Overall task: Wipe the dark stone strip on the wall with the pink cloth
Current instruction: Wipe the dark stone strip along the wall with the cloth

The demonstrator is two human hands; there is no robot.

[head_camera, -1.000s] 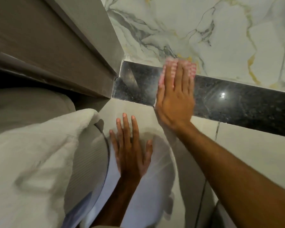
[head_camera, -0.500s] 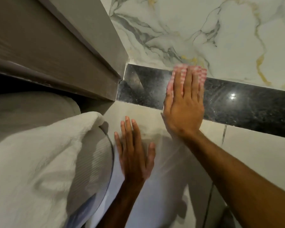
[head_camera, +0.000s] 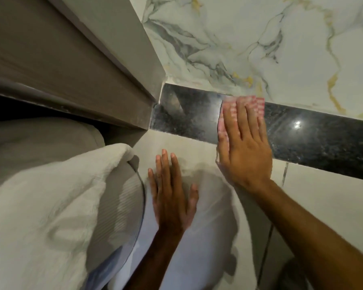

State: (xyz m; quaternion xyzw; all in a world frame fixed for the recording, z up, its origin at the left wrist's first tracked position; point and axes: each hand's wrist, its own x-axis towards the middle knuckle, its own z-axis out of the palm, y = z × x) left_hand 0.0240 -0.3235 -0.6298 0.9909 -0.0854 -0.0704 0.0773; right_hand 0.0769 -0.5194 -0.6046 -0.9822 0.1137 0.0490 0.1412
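Observation:
A glossy dark stone strip [head_camera: 314, 141] runs across the wall from the door frame to the right edge. My right hand [head_camera: 244, 149] lies flat on it, fingers together, pressing the pink checked cloth [head_camera: 259, 104] against the stone; only the cloth's top and left edges show around the fingers. My left hand [head_camera: 170, 197] rests flat and spread on the pale tile below the strip, holding nothing.
White marble tile with grey and gold veins [head_camera: 249, 42] sits above the strip. A brown door frame [head_camera: 82, 65] meets the strip's left end. A white towel [head_camera: 46, 206] lies at lower left, over a grey ribbed surface [head_camera: 120, 206].
My right hand has slid the pink cloth a little to the right along the dark strip. My left hand stays planted on the tile.

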